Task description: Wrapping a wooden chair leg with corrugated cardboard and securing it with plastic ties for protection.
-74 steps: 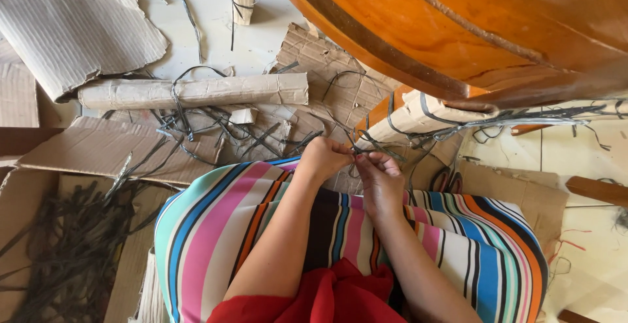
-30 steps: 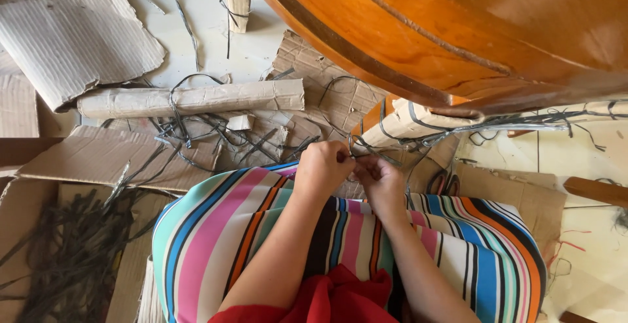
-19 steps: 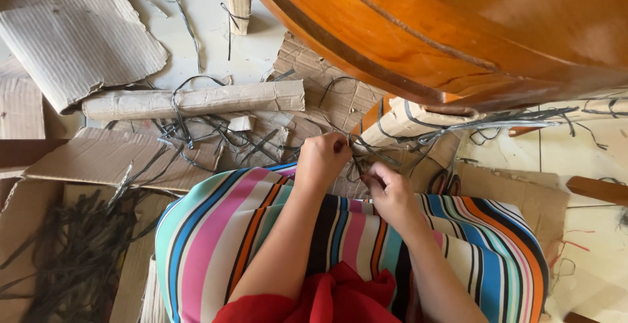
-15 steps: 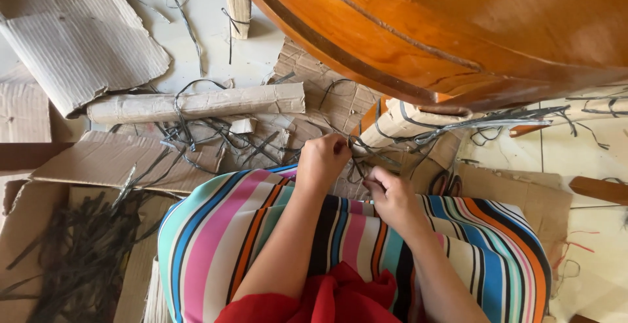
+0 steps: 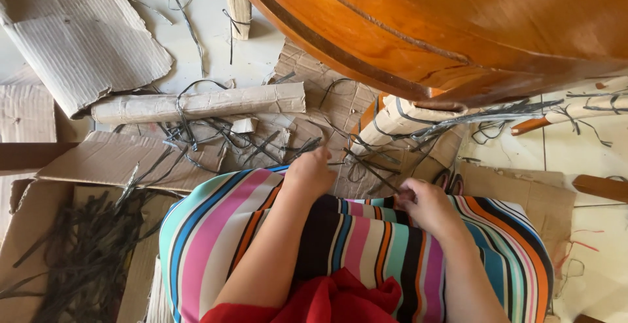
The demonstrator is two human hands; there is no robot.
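A curved orange wooden furniture edge [image 5: 418, 42] overhangs the top right, crowding the room above the hands. Below it, flattened cardboard [image 5: 85, 35] covers the floor. A striped skirt [image 5: 366, 244] spans the lap. The right hand [image 5: 428, 205] has its grip pinched on a dark strip [image 5: 373, 169]; the left hand [image 5: 311, 172] sits just beside, fingers curled, grip hidden.

A thin dark strip [image 5: 371, 168] stretches taut and slanting between both hands, above the striped lap.
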